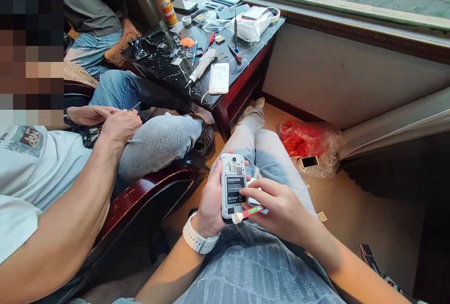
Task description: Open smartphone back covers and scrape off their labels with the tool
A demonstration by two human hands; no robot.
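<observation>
In the head view, my left hand [211, 196] is wrapped round a white Samsung smartphone [228, 159], held face down above my lap. Its back cover is off, so the black battery [234, 189] and the camera lens show. My right hand [281, 208] holds a small brush [252, 211] with a red and green handle and pale bristles, near the phone's lower end. Its index fingertip is at the battery's right edge; whether it presses there I cannot tell. Partly hidden behind my right fingers is a white, flat item [253, 196].
A black marble-patterned table [168, 72] carries a drink can [165, 9], a white phone [218, 79], a pen-like white tool [202, 66], screwdrivers and plastic bags. A co-worker's hands [119, 123] work at left beyond the chair armrest [140, 196]. Red plastic [304, 140] and another phone [310, 161] lie on the floor.
</observation>
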